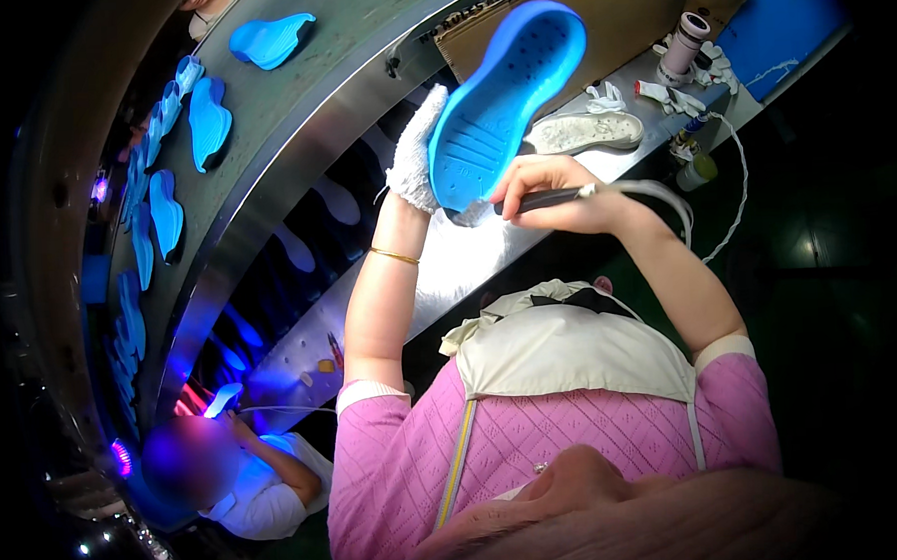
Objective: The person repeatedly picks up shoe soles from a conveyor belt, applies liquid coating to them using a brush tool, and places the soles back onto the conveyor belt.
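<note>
A bright blue shoe sole [509, 102] is held up over the bench, its hollow inside facing me, with small holes at the wide end and ridges across the middle. My left hand [421, 153], in a white knit glove, grips its left edge. My bare right hand [573, 202] is closed round a dark-handled brush [547, 201] with a pale hose trailing from its back end. The brush's tip is at the sole's lower end, close to the rim; whether it touches the inside I cannot tell.
Left, a curved conveyor [261, 108] with a metal edge carries several blue soles [210, 125]. A whitish sole [584, 132] lies on the bench beside a cardboard box [598, 33]. A pink cylinder [686, 44] and a small bottle [697, 172] stand right. A co-worker [267, 478] handles another sole.
</note>
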`<state>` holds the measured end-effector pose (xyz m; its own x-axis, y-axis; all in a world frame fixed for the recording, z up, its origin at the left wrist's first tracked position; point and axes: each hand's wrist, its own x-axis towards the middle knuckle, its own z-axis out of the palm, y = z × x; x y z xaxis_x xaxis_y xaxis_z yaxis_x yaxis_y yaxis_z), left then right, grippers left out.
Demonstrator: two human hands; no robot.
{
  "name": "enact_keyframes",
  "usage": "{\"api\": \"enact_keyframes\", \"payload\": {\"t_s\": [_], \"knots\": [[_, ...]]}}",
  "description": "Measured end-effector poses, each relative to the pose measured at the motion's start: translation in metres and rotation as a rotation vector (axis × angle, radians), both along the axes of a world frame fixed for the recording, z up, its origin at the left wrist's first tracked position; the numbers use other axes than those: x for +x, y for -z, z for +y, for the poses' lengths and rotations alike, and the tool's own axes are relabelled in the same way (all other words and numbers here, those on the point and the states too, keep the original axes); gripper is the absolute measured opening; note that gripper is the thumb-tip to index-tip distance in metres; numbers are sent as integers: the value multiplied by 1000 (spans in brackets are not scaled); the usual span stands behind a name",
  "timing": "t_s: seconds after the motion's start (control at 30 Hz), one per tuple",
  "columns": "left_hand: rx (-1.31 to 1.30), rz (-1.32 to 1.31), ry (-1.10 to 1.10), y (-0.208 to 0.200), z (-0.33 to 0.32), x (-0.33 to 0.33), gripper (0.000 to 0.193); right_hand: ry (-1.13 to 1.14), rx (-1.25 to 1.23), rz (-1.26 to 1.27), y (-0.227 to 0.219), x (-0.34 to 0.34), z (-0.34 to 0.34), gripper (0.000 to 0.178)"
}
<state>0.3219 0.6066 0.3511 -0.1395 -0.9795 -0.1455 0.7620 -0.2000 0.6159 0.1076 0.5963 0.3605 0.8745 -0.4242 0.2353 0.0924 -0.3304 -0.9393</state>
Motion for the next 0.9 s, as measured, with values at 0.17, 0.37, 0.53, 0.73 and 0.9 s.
{"api": "enact_keyframes", "payload": {"t_s": [0.17,0.37,0.53,0.73,0.9], "knots": [[77,-208,-22,-4,2,-9,39,-46,133,-1,-20,-9,-12,7],[131,-322,160,-8,-1,-9,37,64,-29,174,-9,-5,-18,6],[172,-466,202,-13,2,-20,47,32,61,137,-21,-15,-26,8],[156,-459,275,-12,3,-18,57,57,-49,309,-24,-37,-38,9],[81,-104,134,1,12,-43,65,178,276,24,-19,-33,-28,13]]}}
